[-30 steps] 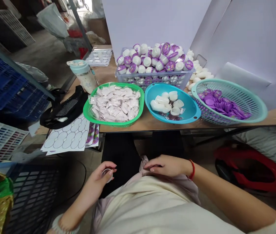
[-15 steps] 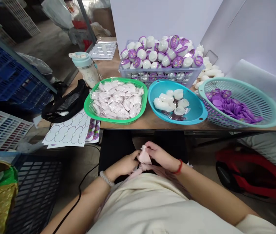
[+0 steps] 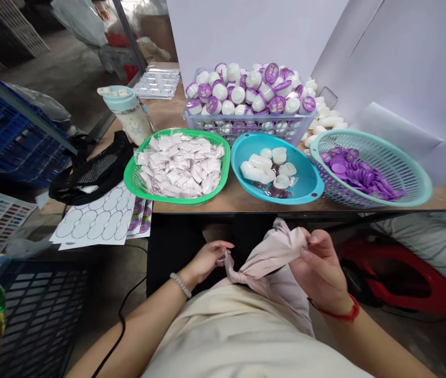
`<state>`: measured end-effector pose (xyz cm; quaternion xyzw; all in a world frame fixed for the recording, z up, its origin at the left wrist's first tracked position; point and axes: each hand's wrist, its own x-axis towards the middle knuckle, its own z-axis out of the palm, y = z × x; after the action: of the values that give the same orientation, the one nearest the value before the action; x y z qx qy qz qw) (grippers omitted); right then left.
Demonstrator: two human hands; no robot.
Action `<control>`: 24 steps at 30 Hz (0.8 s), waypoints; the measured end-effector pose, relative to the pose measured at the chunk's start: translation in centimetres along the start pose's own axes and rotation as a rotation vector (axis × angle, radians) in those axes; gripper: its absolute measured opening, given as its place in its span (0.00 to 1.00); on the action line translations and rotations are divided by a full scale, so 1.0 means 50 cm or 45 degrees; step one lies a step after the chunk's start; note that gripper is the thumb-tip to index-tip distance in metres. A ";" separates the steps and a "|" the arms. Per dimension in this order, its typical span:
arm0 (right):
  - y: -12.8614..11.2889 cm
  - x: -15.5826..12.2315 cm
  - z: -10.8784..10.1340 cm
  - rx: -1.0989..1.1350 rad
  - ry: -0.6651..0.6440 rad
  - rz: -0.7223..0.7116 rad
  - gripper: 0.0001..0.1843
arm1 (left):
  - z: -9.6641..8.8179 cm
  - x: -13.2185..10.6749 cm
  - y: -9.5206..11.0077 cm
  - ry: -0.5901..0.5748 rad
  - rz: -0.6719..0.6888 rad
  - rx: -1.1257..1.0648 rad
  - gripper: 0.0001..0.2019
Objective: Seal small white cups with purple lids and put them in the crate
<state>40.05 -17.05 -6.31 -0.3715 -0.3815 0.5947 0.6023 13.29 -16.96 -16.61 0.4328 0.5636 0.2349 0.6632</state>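
Observation:
My right hand (image 3: 319,268) is closed on a fold of pink cloth (image 3: 270,254) that lies at my waist and pulls it up and to the right. My left hand (image 3: 209,259) is curled at the cloth's knotted left end, with a small clear cup pinched in its fingers. Both hands are below the table edge, over my lap.
On the wooden table (image 3: 242,198) stand a green basket of white sachets (image 3: 178,165), a blue bowl of white cups (image 3: 276,168), a teal basket of purple lids (image 3: 368,168) and a crate of filled capped cups (image 3: 248,102). A water bottle (image 3: 126,113), black mesh bag (image 3: 92,170) and sticker sheets (image 3: 96,223) lie left.
My hands came together on the pink cloth in my lap. Since then my right hand has drawn the cloth up and out to the right, while my left stayed by the knot.

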 end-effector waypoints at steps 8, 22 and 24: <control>-0.055 -0.005 0.005 -0.027 0.022 -0.008 0.15 | -0.057 -0.100 0.020 0.018 0.388 0.573 0.17; -0.016 -0.004 -0.018 -0.316 0.151 -0.294 0.10 | -0.047 -0.081 -0.004 0.703 0.827 0.908 0.16; -0.010 -0.018 -0.033 -0.521 0.042 -0.500 0.08 | -0.030 -0.099 -0.005 0.841 0.917 0.853 0.16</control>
<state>41.74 -17.96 -6.58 -0.4140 -0.5484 0.3710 0.6247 10.55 -20.58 -14.14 0.6867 0.6011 0.3769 0.1584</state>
